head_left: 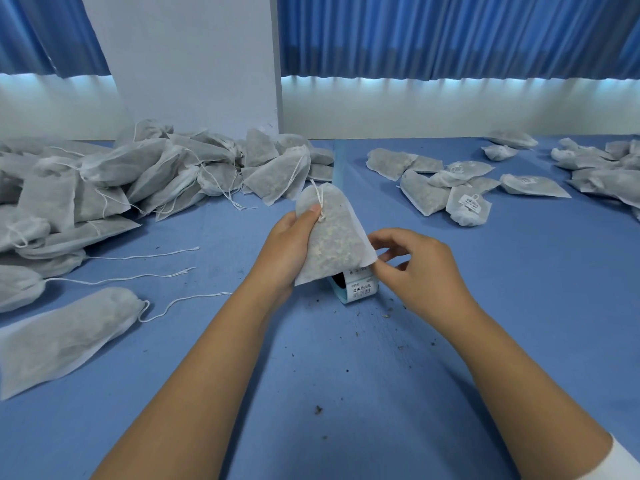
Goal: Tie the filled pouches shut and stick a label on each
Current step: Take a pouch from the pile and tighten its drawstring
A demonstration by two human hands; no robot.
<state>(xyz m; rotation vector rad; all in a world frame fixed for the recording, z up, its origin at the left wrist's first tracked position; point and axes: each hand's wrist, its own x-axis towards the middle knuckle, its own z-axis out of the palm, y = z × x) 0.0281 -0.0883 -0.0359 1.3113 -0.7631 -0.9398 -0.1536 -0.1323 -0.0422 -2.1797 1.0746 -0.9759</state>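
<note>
My left hand (289, 244) grips a filled white mesh pouch (329, 237) above the blue table, thumb on its tied drawstring near the top. My right hand (412, 263) has thumb and fingers curled at the pouch's lower right corner, just above a label roll (358, 289) that stands on the table. The roll shows printed white labels with barcodes; the pouch hides most of it. I cannot tell whether the right fingers pinch the pouch corner or a label.
A big heap of pouches with loose strings (138, 178) fills the left side. One long pouch (65, 334) lies at the near left. Labelled, tied pouches (464, 199) lie scattered at the back right. Herb crumbs dot the blue table (329, 375).
</note>
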